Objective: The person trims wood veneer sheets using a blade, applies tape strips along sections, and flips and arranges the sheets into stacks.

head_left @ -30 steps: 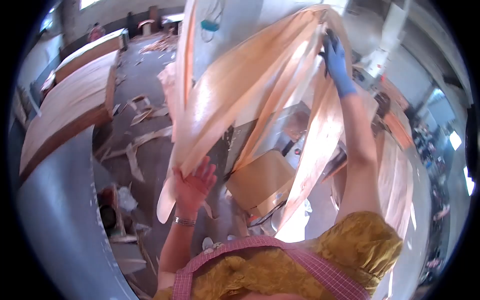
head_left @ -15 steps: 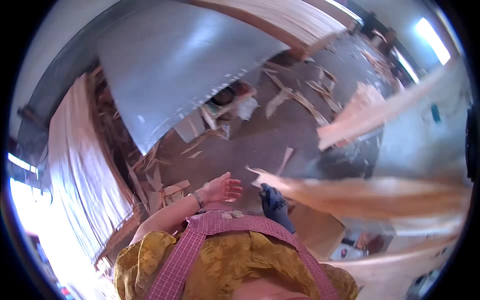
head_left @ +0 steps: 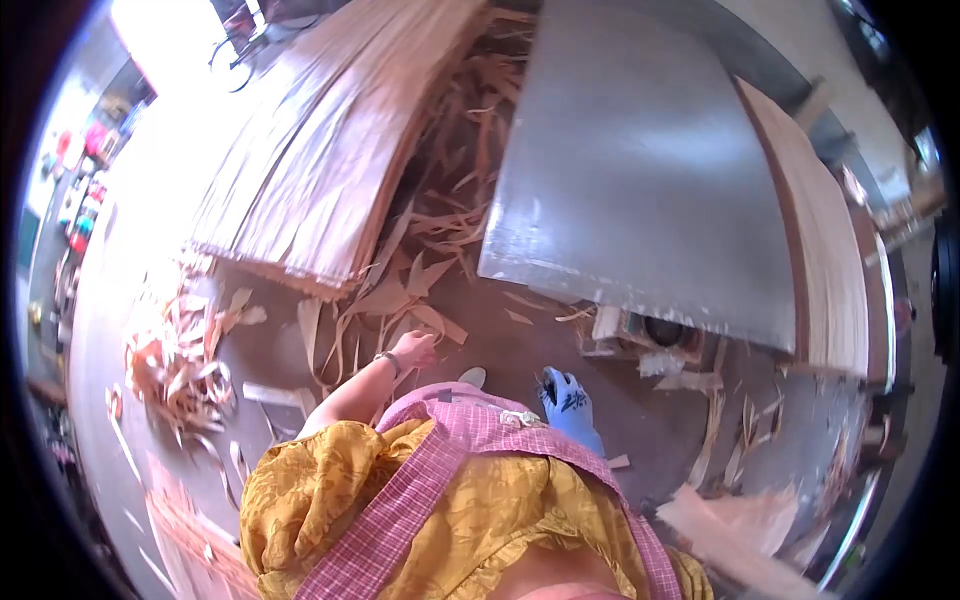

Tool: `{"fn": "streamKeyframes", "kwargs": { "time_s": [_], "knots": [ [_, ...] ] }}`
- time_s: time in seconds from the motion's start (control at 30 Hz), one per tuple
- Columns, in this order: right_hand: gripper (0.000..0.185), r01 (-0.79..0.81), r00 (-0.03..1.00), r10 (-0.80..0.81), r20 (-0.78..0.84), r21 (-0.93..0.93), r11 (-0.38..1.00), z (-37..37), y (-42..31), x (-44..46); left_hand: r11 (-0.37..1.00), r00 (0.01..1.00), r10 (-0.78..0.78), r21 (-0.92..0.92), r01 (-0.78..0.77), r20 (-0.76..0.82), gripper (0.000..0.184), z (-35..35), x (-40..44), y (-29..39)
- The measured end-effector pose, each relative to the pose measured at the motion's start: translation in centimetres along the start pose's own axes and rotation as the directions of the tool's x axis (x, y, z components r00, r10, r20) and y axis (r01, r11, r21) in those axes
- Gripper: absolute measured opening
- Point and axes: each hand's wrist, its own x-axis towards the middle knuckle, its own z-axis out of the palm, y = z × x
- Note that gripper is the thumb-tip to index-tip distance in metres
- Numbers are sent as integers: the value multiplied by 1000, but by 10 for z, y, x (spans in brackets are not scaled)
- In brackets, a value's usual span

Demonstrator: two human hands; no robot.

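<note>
Well to the left of the left fingers, a tangled heap of pale brown veneer strips is seen on the brownish-grey floor. Ahead and to the left of the same fingers, a stack of thin, pale pinkish-brown wooden veneer sheets is left untouched. In the bare left hand, loosely curled, no object is seen; whether its fingers are fully closed cannot be told. Farther right, the blue-gloved right hand is held with bent fingers; nothing is seen in them, and their closure cannot be told either. The long veneer sheet seen just beside them half a second ago is no longer found there, so its handling is judged to be broken off. With the view turned leftward, the stack and the smooth grey, metal-looking counter are now brought ahead of the fingers.
</note>
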Motion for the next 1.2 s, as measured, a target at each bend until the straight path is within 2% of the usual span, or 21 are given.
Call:
{"fn": "streamKeyframes", "kwargs": {
  "time_s": [0.1,0.2,0.27,0.3,0.33,0.37,0.4,0.43,0.53,0.63,0.73,0.77,0.87,0.9,0.93,1.0,1.07,1.13,1.2],
  "knots": [
    [33,147,988,-147,42,9,989,13,-1,37,976,999,-39,-216,36,-11,27,-56,8,-70],
    [33,246,948,-241,208,4,969,17,-14,59,988,930,-75,-153,20,-360,25,-52,-61,-111],
    [33,352,891,-340,301,15,936,24,-20,75,927,868,-104,-364,-93,-486,18,-42,-102,-146],
    [33,402,856,-390,341,38,915,30,-21,82,896,844,-140,-429,-114,-517,18,-48,-97,-197],
    [33,442,820,-431,376,62,895,36,-25,88,924,831,-151,-376,-74,-536,20,-39,-128,-203],
    [33,480,778,-464,423,76,874,39,-32,94,918,794,-229,-397,-17,-564,18,-26,-151,-213],
    [34,513,735,-491,467,89,854,41,-43,101,849,798,-328,-528,15,-505,17,-21,-161,-238],
    [34,546,691,-513,510,99,832,45,-55,106,823,826,-350,-566,47,-442,16,-22,-172,-263],
    [36,597,633,-554,541,114,794,67,-87,121,809,776,-463,-562,173,-428,19,-11,-187,-315],
    [37,581,546,-521,656,152,800,100,-134,138,796,747,-463,-594,115,-477,27,-14,-186,-333],
    [37,669,367,-679,635,327,668,157,-174,157,736,775,-434,-677,11,-459,27,-40,-187,-323],
    [37,641,342,-602,722,289,711,169,-197,162,733,772,-439,-680,12,-460,26,-55,-183,-321],
    [38,494,276,-558,783,382,781,214,-254,181,741,757,-442,-671,7,-481,26,-108,-186,-320],
    [38,434,280,-518,808,375,819,225,-275,187,727,758,-444,-687,-7,-478,25,-130,-193,-319],
    [37,460,286,-497,820,337,821,237,-294,197,715,756,-443,-699,-26,-481,25,-153,-198,-318],
    [39,399,329,-523,787,386,832,264,-324,216,699,743,-436,-711,-77,-508,25,-199,-209,-313],
    [35,495,405,-608,683,396,773,284,-355,234,702,684,-460,-704,-109,-566,25,-244,-217,-317],
    [32,474,482,-537,692,309,824,311,-368,253,720,629,-488,-686,-103,-606,24,-286,-223,-318],
    [25,395,519,-449,728,262,880,324,-398,265,693,649,-485,-710,-124,-586,23,-330,-223,-312]
  ]
}}
